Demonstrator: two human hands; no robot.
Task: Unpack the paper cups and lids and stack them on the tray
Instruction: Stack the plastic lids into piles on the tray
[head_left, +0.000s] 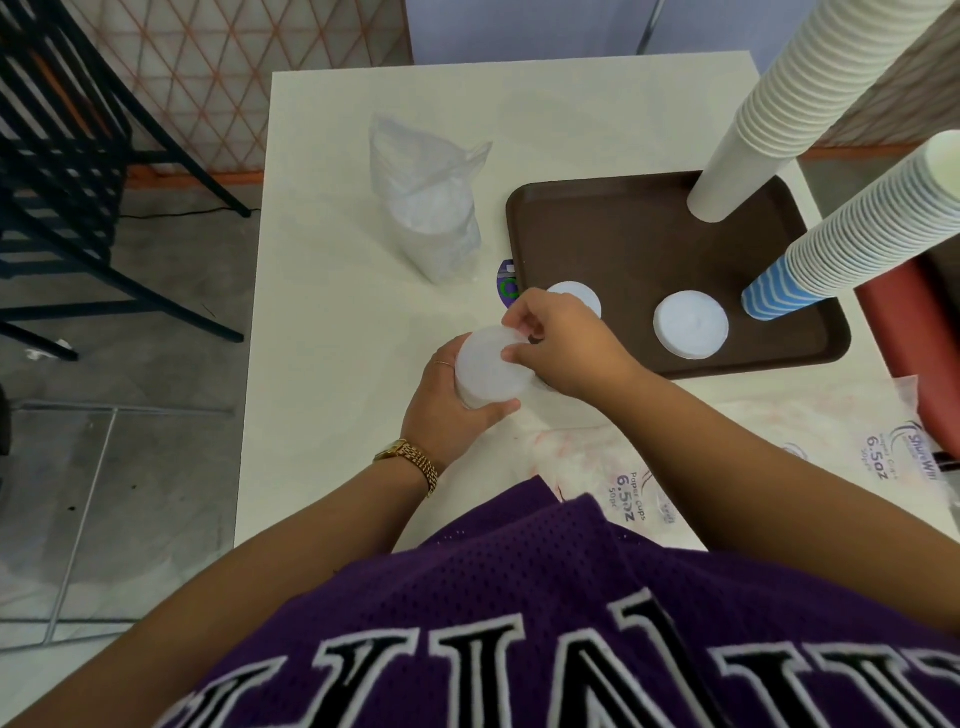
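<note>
My left hand (447, 410) grips a short stack of white plastic lids (485, 369) just left of the brown tray (613, 228). My right hand (561, 343) pinches the top edge of that stack. On the tray stand a tall stack of white paper cups (769, 109) at the back and a blue-striped stack of cups (841, 244) at the right. Two white piles of lids lie on the tray's front: one (691, 325) in the middle, one (579, 296) partly hidden behind my right hand.
A clear plastic bag with more lids (431, 208) stands on the white table (322, 260) left of the tray. Empty printed cup wrappers (639, 493) lie near the table's front edge. A dark chair (67, 156) stands at the left, a red seat (904, 317) at the right.
</note>
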